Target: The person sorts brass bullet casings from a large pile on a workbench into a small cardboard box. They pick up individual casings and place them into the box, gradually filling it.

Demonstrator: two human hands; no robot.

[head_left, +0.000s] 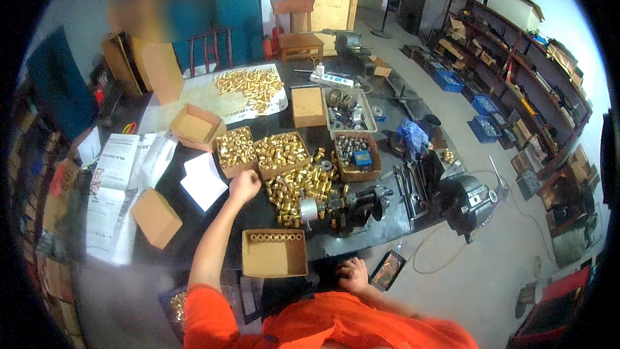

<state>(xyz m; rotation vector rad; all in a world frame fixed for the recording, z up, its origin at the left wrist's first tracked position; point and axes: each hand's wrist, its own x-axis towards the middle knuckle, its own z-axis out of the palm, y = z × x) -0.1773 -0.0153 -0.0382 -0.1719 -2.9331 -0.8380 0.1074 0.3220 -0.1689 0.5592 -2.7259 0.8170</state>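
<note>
My left hand (245, 186) is closed beside the pile of brass fittings (303, 184), just below two cardboard boxes of brass fittings (236, 148). What its fingers hold, if anything, is hidden. In front of me stands an open cardboard box (274, 262) with a single row of brass fittings (278, 237) along its far wall. My right hand (353, 275) rests low by the table's near edge, its fingers loosely apart and nothing seen in them. A dark metal fixture with a silver cylinder (310, 209) lies right of the pile.
More brass parts (252, 87) lie on paper at the back. A box of steel parts (357, 155), wrenches (413, 194) and a vise-like machine (465, 203) stand to the right. A phone (388, 270) is near my right hand. A blurred person (155, 39) is at the far left.
</note>
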